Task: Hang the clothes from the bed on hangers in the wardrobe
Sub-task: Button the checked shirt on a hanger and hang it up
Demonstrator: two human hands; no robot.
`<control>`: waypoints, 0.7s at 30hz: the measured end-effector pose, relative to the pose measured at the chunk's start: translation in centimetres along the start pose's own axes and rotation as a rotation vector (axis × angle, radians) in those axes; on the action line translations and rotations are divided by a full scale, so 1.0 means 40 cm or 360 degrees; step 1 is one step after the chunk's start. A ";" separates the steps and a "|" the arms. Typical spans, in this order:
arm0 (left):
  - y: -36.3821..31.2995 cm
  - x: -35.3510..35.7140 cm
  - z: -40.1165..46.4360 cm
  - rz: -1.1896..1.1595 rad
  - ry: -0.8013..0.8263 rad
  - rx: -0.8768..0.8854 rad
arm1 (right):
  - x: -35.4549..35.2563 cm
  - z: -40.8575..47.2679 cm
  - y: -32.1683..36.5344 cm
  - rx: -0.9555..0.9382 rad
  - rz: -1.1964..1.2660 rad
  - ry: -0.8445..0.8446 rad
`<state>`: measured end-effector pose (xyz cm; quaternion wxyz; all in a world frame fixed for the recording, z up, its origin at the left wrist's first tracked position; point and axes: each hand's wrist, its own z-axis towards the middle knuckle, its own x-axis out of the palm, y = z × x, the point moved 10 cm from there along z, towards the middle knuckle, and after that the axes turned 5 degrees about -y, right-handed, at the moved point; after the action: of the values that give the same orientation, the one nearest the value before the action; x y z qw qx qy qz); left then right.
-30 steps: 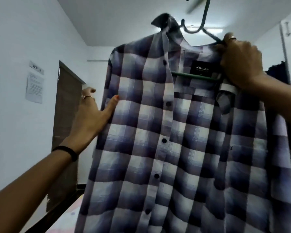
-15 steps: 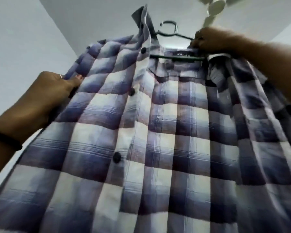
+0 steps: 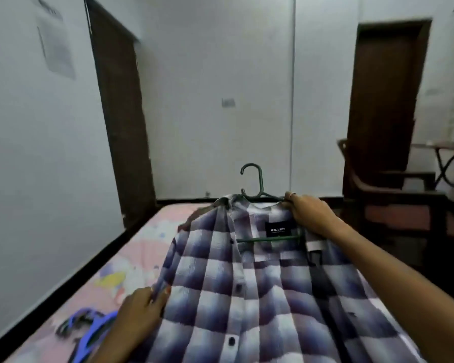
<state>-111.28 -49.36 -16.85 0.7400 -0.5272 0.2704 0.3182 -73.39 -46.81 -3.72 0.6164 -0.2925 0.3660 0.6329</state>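
A blue-and-white checked shirt [image 3: 260, 297] hangs on a green hanger [image 3: 257, 184] and is held out low over the bed [image 3: 131, 260]. My right hand [image 3: 309, 213] grips the shirt's right shoulder together with the hanger arm. My left hand [image 3: 139, 313] pinches the shirt's left edge lower down. The hanger's hook stands free above the collar. A black label shows inside the neck. The wardrobe is not in view.
Blue and dark hangers [image 3: 87, 328] lie on the pink patterned bedsheet at lower left. A dark door [image 3: 121, 113] stands on the left wall, another doorway [image 3: 385, 100] at the right. A chair and table [image 3: 414, 179] stand beyond the bed on the right.
The shirt on its hanger has come down from overhead to low over the bed. My left hand slid down the shirt's left edge. The view has tilted down from the ceiling.
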 end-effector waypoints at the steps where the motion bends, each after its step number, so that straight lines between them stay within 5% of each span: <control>1: 0.007 0.032 -0.016 0.0001 0.0024 0.0002 | 0.061 -0.026 -0.005 0.0017 -0.0021 0.0031; 8: 0.028 0.135 0.088 0.0009 -0.0389 -0.0058 | 0.360 -0.063 -0.058 -0.0008 -0.0002 0.0264; 21: -0.034 0.624 0.353 0.0017 0.0117 0.0104 | 0.715 -0.126 -0.128 -0.0074 0.0033 0.0393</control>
<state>-93.07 -31.62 -30.20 0.7448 -0.5126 0.3104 0.2936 -70.69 -34.93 -30.56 0.5531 -0.3786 0.4272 0.6068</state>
